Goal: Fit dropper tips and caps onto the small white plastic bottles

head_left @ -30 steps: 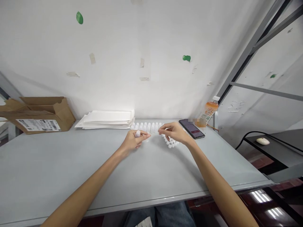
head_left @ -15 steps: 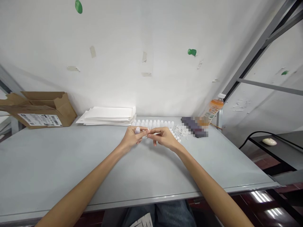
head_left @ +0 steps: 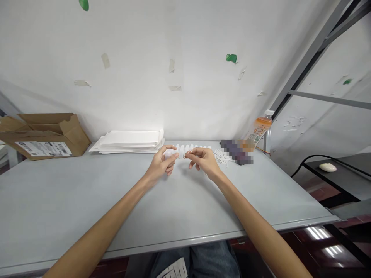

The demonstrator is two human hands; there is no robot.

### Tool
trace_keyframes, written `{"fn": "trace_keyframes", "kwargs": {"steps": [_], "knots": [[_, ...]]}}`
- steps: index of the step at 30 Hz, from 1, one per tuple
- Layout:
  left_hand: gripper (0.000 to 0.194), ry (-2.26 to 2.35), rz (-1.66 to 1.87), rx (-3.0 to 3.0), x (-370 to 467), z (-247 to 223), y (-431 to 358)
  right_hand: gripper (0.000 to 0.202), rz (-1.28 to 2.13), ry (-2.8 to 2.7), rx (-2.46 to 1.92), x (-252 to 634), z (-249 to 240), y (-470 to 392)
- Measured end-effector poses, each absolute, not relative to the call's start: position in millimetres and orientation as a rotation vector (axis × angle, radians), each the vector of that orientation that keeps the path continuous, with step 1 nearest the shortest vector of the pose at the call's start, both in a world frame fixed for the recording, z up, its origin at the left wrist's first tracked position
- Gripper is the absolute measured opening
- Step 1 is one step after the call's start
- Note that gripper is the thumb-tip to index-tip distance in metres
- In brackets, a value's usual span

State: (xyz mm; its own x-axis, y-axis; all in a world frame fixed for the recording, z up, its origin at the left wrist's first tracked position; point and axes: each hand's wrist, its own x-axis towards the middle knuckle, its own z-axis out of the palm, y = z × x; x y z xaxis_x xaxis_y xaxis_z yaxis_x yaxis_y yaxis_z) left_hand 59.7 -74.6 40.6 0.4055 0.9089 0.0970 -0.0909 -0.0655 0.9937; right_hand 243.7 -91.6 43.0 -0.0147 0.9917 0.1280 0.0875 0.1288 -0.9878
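Observation:
My left hand (head_left: 161, 164) is wrapped round a small whitish plastic bottle (head_left: 167, 154), gripped between thumb and fingers above the table. A short gap to the right, my right hand (head_left: 204, 160) has thumb and forefinger pinched together. Whatever lies in that pinch is too small to make out. Behind both hands stands a row of small white bottles (head_left: 191, 147), partly hidden by them. Just right of my right hand lies a loose heap of thin white pieces (head_left: 223, 157).
A stack of white sheets (head_left: 127, 141) lies against the wall, with an open cardboard box (head_left: 46, 135) to its left. At the back right, a drink bottle (head_left: 261, 127) leans near a blurred dark item (head_left: 236, 151). A computer mouse (head_left: 327, 167) sits on a side shelf.
My hands were touching at the fingertips and have now drawn apart, the right one moving rightward. The bottle stays in my left hand. The view has shifted slightly.

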Motion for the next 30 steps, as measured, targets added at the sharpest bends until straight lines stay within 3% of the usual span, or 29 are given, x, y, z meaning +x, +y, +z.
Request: {"fn": "trace_keyframes", "kwargs": {"steps": [7, 16, 30], "knots": [[0.02, 0.667, 0.76, 1.353, 60, 36, -75, 0.03, 0.998, -1.228, -1.127, 248, 48, -92], [0.04, 0.762, 0.775, 1.562, 65, 26, -76, 0.03, 0.997, -1.325, -1.147, 242, 48, -95], [0.045, 0.789, 0.833, 1.661, 66, 21, -73, 0.032, 1.025, -1.415, -1.131, 243, 40, -92]]}}
